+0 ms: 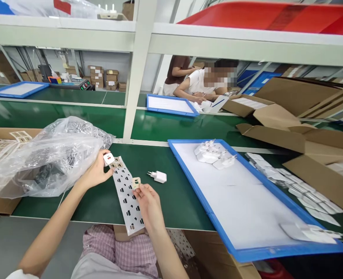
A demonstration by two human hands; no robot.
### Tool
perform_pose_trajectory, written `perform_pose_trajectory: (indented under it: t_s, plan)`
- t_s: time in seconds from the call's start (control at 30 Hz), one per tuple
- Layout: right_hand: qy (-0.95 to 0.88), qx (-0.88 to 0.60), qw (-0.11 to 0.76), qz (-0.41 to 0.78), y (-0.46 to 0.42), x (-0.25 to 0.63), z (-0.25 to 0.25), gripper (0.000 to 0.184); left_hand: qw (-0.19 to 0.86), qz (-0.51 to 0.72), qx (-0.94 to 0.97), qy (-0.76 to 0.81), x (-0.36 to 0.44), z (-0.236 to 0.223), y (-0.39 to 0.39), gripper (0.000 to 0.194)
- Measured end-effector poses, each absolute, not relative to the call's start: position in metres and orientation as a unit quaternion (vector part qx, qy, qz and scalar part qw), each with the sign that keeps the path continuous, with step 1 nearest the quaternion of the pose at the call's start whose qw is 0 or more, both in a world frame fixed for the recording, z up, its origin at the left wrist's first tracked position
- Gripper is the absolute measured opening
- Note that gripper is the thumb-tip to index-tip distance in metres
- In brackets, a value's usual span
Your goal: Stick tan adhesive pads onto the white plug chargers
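My left hand (97,172) grips a white USB charger (109,158), its port face turned toward me. Between the fingertips of my right hand (149,201) is a small beige sticker (136,182) with cut-outs, held above the sticker sheet (127,199). That long pale sheet carries rows of dark cut-out shapes and a few beige stickers at its far end; its near end hangs past the table edge. Another white charger (159,176) with two pins lies on the green table, to the right of the sheet.
A blue-rimmed tray (188,182) at right bears a pile of chargers (213,153) and one by its near corner. Flat white packs (299,186) and open cardboard boxes (328,143) stand beyond. Left is a clear plastic bag (63,155) over a carton. Two people work behind the shelf post (135,77).
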State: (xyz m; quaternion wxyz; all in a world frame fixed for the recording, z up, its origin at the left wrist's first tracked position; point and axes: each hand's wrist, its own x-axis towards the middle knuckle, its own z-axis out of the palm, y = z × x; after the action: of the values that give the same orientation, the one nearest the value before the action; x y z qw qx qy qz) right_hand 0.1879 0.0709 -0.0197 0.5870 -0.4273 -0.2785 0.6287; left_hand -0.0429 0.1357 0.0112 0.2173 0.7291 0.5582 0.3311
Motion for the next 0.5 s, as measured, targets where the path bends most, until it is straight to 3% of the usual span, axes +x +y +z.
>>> perform_pose_trajectory:
  t_s: [0.27,0.5]
  plan:
    - [-0.213,-0.447,0.629,0.599,0.084,0.158,-0.046,0.042,0.282,0.391,0.705,0.521,-0.022,0.017,0.077,0.03]
    - [-0.26,-0.431,0.641,0.579,0.05,0.172,0.007,0.04,0.453,0.453,0.652,0.406,0.003,0.012,0.024,0.029]
